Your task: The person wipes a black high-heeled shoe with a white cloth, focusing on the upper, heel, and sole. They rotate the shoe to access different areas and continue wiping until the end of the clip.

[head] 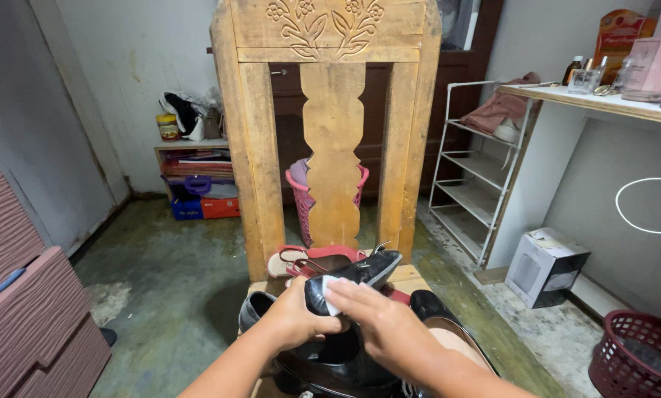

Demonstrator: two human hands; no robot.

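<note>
Resting over the seat of a carved wooden chair [330,110], a glossy black shoe [360,273] is clasped from below by the left hand [293,317] to steady it; a small white cloth [332,293] is pressed against its side under the flattened fingers [352,295] of the right hand [389,328]; other shoes, including a red sandal [301,258], are crowded around it.

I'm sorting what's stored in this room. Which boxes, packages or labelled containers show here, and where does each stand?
White carton: floor, right, beside the wire rack; grey picture on its side.
Pink box: shelf top, upper right; upright.
Orange-red package: behind the bottles on that shelf.
Yellow tub: low shelf, left rear; round, labelled.
</note>
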